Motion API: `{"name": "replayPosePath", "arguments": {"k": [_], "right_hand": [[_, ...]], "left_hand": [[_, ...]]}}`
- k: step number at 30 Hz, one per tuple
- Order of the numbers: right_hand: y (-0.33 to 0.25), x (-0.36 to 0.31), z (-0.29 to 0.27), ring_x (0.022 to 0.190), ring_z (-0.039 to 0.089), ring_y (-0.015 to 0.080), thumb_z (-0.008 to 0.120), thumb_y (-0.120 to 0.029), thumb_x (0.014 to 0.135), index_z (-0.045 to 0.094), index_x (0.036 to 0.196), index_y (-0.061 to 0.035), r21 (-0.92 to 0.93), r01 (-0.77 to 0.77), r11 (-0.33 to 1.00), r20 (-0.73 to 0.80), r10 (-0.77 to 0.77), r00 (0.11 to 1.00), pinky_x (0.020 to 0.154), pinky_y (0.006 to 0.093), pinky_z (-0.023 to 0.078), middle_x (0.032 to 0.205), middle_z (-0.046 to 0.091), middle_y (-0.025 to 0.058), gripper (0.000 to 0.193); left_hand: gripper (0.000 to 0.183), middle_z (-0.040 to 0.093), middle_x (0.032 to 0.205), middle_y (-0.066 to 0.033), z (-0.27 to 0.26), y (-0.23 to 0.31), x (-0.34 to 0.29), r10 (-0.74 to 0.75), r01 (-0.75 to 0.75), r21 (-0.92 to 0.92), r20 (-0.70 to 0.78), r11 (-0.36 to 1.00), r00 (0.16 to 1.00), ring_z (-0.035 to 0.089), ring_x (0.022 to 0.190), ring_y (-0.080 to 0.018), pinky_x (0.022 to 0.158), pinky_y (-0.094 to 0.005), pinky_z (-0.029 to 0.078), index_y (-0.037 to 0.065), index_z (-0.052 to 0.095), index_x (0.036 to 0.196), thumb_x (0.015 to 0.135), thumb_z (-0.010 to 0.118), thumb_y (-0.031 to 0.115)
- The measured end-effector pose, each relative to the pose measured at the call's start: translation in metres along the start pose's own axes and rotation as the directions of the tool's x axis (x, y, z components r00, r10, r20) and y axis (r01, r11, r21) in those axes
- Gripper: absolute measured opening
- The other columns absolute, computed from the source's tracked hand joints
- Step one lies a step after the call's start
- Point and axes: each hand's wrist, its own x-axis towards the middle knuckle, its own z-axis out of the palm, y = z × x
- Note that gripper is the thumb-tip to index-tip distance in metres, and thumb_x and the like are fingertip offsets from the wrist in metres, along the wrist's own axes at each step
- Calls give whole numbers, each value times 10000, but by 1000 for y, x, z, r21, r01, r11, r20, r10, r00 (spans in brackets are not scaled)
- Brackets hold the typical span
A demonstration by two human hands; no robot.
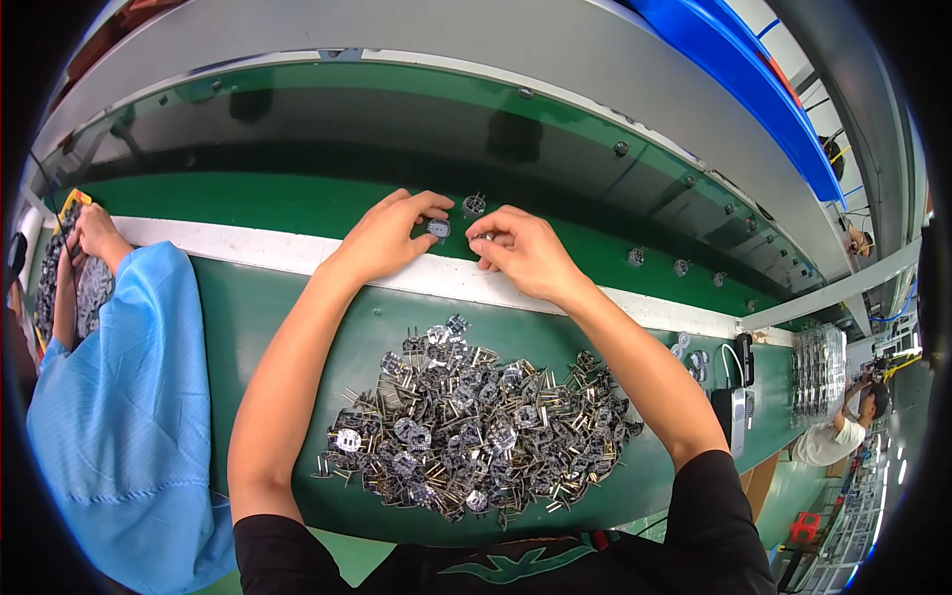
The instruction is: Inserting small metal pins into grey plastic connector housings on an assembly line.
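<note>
Fingers (pixel 426 242) of both hands bent close over small plug parts at a green belt

In the head view, the left hand (pixel 385 234) reaches past a white ledge (pixel 288 244), thumb and fingers curved apart around a grey plug part (pixel 437 229) on the green belt (pixel 297 194); whether they grip it, I cannot tell. The right hand (pixel 528 256) has its fingertips pinched together on a small shiny piece (pixel 485 238), mostly hidden.

Between the hands, just beyond them, a pronged plug insert (pixel 474 205) sits on the belt, pins up. More pronged inserts (pixel 681 267) stand spaced apart along the belt to the right.

Nearer the body, between the forearms, a wide heap of pronged plug inserts (pixel 476 426) lies on the green tabletop (pixel 263 297). Right of it are grey discs (pixel 698 364), a grey box-shaped device (pixel 732 416) and stacked clear trays (pixel 820 372). At left, a co-worker's blue sleeve (pixel 124 397) leads to a hand (pixel 96 233) near another dark pile (pixel 91 290).
</note>
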Motion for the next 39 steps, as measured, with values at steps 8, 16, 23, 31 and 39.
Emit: {"name": "replayPosePath", "arguments": {"k": [8, 16, 23, 31, 39], "right_hand": [[14, 21, 15, 770, 663, 179, 764, -102, 882, 759, 968, -1, -247, 187, 951, -216, -242, 946, 720, 314, 531, 932, 663, 79, 133], [15, 25, 21, 801, 668, 277, 749, -133, 864, 751, 925, -35, -277, 154, 948, -217, -218, 951, 732, 396, 518, 927, 670, 96, 116], [19, 25, 21, 837, 668, 303, 728, -174, 874, 764, 910, -56, -408, 132, 903, -213, -235, 948, 755, 424, 511, 914, 678, 89, 128], [19, 17, 9, 899, 672, 331, 701, -179, 893, 769, 968, -63, -473, 72, 878, -209, -191, 959, 781, 459, 517, 935, 683, 112, 154], [-4, -37, -14, 794, 625, 260, 647, -139, 949, 680, 1239, -69, -400, 469, 787, 326, -356, 876, 750, 367, 510, 1020, 622, 108, 300]], "left_hand": [[645, 735, 1164, -130, 12, 8, 1, -16, 16, -12, 1, 1000, 1000, 626, 1194, -349, 960, -427, 527, 36, 484, 1414, 831, 758, 61], [631, 742, 1134, -121, 14, 12, 0, -37, 37, -14, -19, 999, 999, 641, 1167, -332, 950, -427, 530, 46, 498, 1403, 833, 765, 73], [640, 721, 1027, -68, 18, 13, 2, -67, 67, 18, -38, 998, 997, 660, 1029, -289, 884, -418, 537, 84, 524, 1371, 794, 800, 96], [529, 712, 1041, -83, 36, 22, 8, -18, 31, 96, -137, 995, 990, 625, 1067, -320, 902, -438, 512, 79, 551, 1292, 809, 768, 79], [475, 602, 1277, -268, -17, -44, 18, -9, 188, 275, -542, 943, 840, 597, 1153, -429, 1002, -480, 479, -12, 557, 1322, 861, 662, 41]]}}
